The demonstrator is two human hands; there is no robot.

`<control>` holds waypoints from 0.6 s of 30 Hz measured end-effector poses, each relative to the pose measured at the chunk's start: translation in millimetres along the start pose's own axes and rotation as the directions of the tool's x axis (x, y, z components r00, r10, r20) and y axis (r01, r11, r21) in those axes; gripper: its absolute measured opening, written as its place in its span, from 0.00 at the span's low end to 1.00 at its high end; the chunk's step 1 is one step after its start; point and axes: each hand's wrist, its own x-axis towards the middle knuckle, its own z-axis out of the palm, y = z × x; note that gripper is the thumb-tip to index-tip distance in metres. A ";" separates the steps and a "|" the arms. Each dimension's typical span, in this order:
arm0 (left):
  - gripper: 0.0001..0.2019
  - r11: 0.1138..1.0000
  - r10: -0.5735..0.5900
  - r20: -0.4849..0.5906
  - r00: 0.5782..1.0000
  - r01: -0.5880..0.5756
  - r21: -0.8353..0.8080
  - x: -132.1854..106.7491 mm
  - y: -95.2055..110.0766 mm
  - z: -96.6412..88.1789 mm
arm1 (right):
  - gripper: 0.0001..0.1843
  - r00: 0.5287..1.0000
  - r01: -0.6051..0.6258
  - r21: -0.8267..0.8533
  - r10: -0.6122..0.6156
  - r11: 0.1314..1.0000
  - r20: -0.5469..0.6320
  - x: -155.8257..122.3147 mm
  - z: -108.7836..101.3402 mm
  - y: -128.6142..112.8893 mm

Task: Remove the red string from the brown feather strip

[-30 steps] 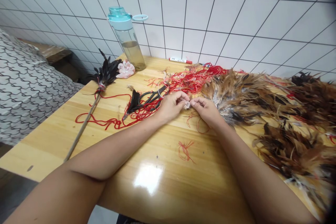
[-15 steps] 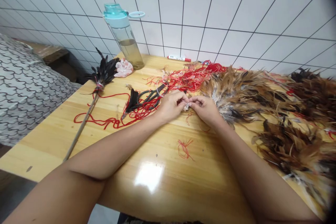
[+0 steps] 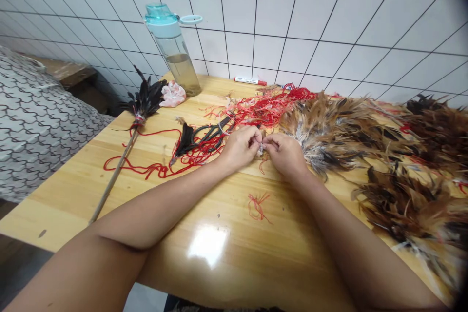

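My left hand (image 3: pixel 241 148) and my right hand (image 3: pixel 288 154) meet above the middle of the table, thumbs and fingers closed in pinches. Between the fingertips shows a small whitish tuft (image 3: pixel 261 150), possibly downy feather ends; most of it is hidden. Just right of my right hand lies a bunch of brown feathers (image 3: pixel 351 129) with grey, fluffy bases. Red string (image 3: pixel 204 156) is tangled to the left of my left hand, around dark-handled scissors (image 3: pixel 210 131). A small black feather tuft (image 3: pixel 185 141) lies against them.
A stick (image 3: pixel 113 178) topped with black feathers (image 3: pixel 144 100) lies at the left. Behind it stand a water bottle (image 3: pixel 181 66) and crumpled pinkish-white plastic (image 3: pixel 173 94). A red-and-white marker (image 3: pixel 250 81) lies by the tiled wall. More brown feathers (image 3: pixel 409 204) cover the right side. Red thread scraps (image 3: pixel 259 206) lie in front.
My right hand's fingers have shifted slightly at the pinch, and less of the whitish tuft shows. Everything else on the table stays put.
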 end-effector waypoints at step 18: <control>0.05 0.994 -0.041 0.108 0.993 0.051 -0.093 0.6 -4.9 1.3 | 0.08 0.997 0.058 -0.158 -0.048 0.986 0.065 -0.4 -3.1 2.1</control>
